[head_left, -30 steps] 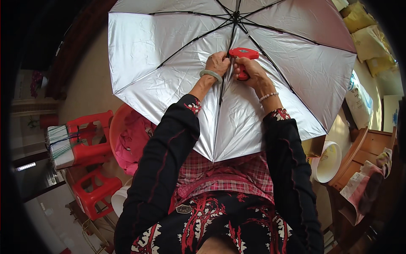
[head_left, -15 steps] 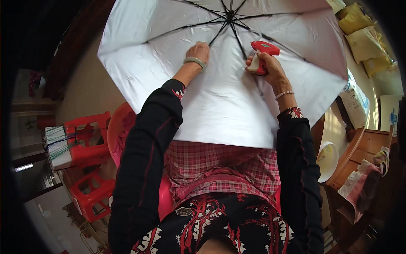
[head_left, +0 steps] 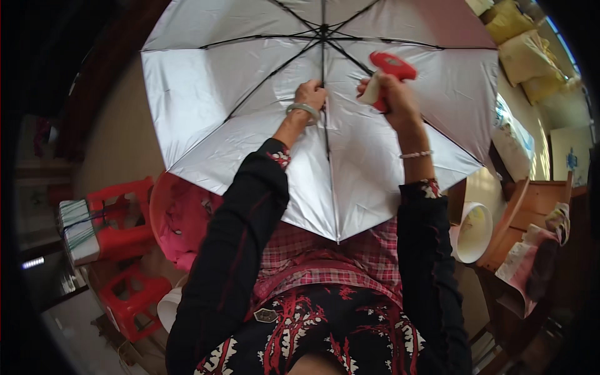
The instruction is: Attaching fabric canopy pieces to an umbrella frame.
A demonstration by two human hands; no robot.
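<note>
An open umbrella (head_left: 212, 81) spreads over my lap, its silver inner side facing me and its black ribs meeting at a hub (head_left: 324, 32) near the top. My left hand (head_left: 310, 95), with a pale bangle at the wrist, is closed on a black umbrella rib (head_left: 324, 122) below the hub. At the right, my right hand (head_left: 395, 100) grips a red and white tagging gun (head_left: 392, 64) by its handle. This hand and the gun are slightly blurred and held over the canopy. The tip of the gun is hard to make out.
Red plastic stools (head_left: 128, 300) stand at the left, beside a basin (head_left: 164, 206) of pink cloth. A white bucket (head_left: 473, 232) and a wooden chair (head_left: 522, 219) with cloth on it are at the right. Yellowish bags (head_left: 528, 56) lie at the far right.
The umbrella has turned, so a canopy corner now points down at my lap where a straight edge lay. My left hand has shifted right and slightly down. The tagging gun stays in my right hand.
</note>
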